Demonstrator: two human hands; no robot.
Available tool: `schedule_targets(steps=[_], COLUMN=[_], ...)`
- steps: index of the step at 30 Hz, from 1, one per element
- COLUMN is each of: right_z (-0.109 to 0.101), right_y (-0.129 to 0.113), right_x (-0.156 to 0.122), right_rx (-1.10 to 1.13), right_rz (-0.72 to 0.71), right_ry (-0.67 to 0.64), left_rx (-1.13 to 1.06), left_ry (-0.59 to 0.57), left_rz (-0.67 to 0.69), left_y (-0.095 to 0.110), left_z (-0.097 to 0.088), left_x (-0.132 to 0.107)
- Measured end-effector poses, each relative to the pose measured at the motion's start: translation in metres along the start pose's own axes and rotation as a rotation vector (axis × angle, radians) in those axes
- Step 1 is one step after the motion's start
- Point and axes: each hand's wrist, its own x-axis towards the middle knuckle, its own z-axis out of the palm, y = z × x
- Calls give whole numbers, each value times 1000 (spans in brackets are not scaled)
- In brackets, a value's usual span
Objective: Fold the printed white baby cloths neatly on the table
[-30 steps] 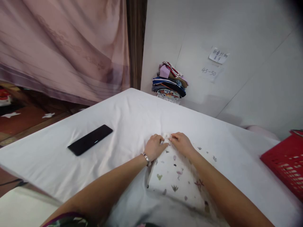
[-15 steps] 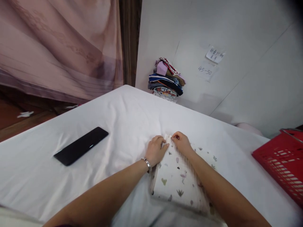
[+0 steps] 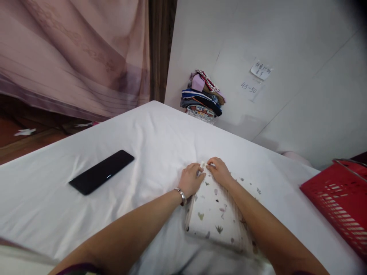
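Note:
A white folded cloth (image 3: 213, 206), printed with cacti, plants and a flamingo, lies on the white-covered table (image 3: 160, 152). At its far left corner my left hand (image 3: 191, 179), with a silver bracelet at the wrist, grips the edge between thumb and fingers. Close beside it, my right hand (image 3: 219, 170) pinches the same far edge. A small bit of the edge shows between the two hands. My right forearm crosses over the cloth and hides part of its right side, where more of the print spreads out.
A black phone-like slab (image 3: 101, 172) lies to the left. On the right stands a red plastic basket (image 3: 338, 202) with a metal handle. A stack of folded clothes (image 3: 202, 97) sits beyond the table's far edge, by the grey wall (image 3: 286, 46) with paper notes. A pink curtain (image 3: 86, 57) hangs at left.
Both hands stay at the cloth's far edge, and the fingers have shifted slightly there. The whole view has moved a little, so the basket appears farther left.

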Motion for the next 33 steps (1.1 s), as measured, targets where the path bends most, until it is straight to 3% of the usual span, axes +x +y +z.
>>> schedule_targets(steps=[5, 11, 17, 21, 25, 29, 33], right_z=[-8, -4, 14, 12, 6, -1, -18], right_y=[-13, -17, 2, 4, -1, -6, -10], right_x=[-10, 4, 12, 10, 10, 1, -15], right_rx=[41, 350, 152, 42, 24, 169, 444], right_rz=[9, 166, 66, -14, 5, 55, 185], right_ry=[95, 127, 2, -52, -98, 8, -4], left_rx=[-13, -93, -110, -150, -231, -303, -289], left_ry=[10, 47, 36, 48, 52, 78, 137], left_rz=[1, -59, -140, -132, -121, -155, -240], left_y=[1, 1, -2, -4, -4, -3, -5], left_z=[0, 1, 0, 2, 3, 1, -4], left_x=[-1, 0, 0, 0, 0, 2, 8])
